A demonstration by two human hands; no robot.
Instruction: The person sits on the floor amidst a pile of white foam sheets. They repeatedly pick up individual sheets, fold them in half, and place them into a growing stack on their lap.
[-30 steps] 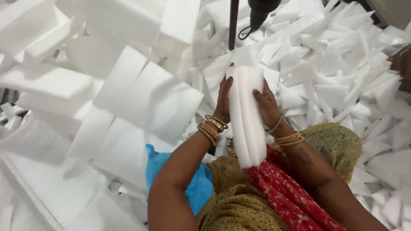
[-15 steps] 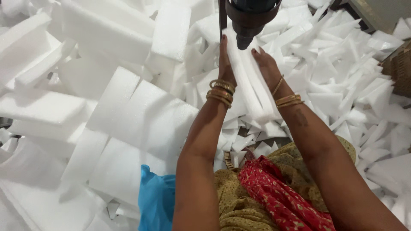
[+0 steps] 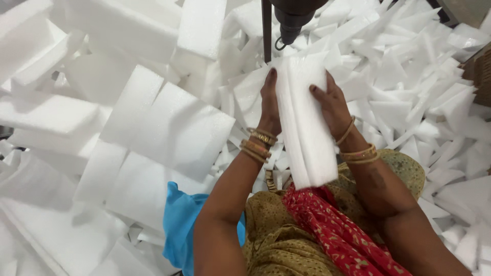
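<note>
White foam sheet stack (image 3: 306,122) is pressed between both hands, left (image 3: 269,105) and right (image 3: 332,105), fingers straight.

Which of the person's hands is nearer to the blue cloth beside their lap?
Left. The left hand presses the left face of the white foam stack, on the side above the blue cloth. The right hand holds the stack's far side, farther from it.

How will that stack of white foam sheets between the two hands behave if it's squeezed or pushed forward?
The stack of white foam sheets probably weighs little: the left hand and right hand hold it up by side pressure alone. It looks fairly stiff, keeping its straight shape with the lower end unsupported. The separate layers may slide apart if the grip loosens.
</note>
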